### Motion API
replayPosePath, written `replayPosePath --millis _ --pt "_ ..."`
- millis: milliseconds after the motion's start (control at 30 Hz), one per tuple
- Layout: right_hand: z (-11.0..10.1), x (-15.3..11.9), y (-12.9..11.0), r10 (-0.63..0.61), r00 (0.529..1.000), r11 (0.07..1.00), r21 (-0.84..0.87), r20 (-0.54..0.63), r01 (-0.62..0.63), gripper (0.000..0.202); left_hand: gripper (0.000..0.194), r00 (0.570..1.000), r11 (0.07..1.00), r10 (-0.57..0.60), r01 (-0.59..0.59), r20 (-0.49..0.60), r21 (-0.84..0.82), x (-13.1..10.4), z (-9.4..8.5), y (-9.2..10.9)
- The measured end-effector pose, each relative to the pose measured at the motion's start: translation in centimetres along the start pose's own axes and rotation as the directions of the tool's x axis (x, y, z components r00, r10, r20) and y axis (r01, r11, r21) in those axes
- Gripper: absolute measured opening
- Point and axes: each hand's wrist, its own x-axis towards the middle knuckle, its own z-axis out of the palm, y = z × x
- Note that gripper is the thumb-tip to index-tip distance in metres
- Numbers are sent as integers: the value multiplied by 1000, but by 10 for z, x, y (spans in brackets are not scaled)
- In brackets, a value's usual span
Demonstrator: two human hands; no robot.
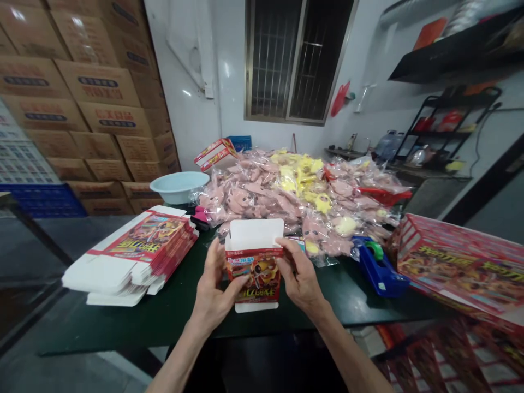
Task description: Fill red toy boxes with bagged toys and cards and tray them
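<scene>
i'm holding the small printed carton (254, 273) in both hands (213, 289), left and right (301, 278) pinching its side walls; it's looking light, thin, easily crushed

Print on small carton (254, 275) too blurred to read.

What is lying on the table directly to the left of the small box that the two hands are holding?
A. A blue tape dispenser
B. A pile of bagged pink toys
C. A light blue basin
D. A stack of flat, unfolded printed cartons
D: the stack of flat cartons lies on the table left of the small box, which the left hand and right hand grip.
</scene>
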Motion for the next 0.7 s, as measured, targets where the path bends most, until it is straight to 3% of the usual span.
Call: replayPosePath --millis 167,233,400,600,700 --pt "-6 -2 -8 -50 998 998 23 -49 51 23 39 963 941 268 -257 -17 221 11 1 19" --pt "-6 -2 -10 -54 993 998 35 -104 58 22 33 944 904 325 -292 -58 312 12 6 22" --pt "-6 -2 -6 -12 990 998 53 -139 20 22 60 932 921 310 -245 -189 303 7 17 16" --pt "-8 2 -6 45 987 993 113 -157 -27 17 18 919 889 379 -332 -103 314 14 13 24" --pt "-9 5 -11 87 982 988 144 -170 -62 14 24 952 946 270 -235 -142 224 18 14 33"
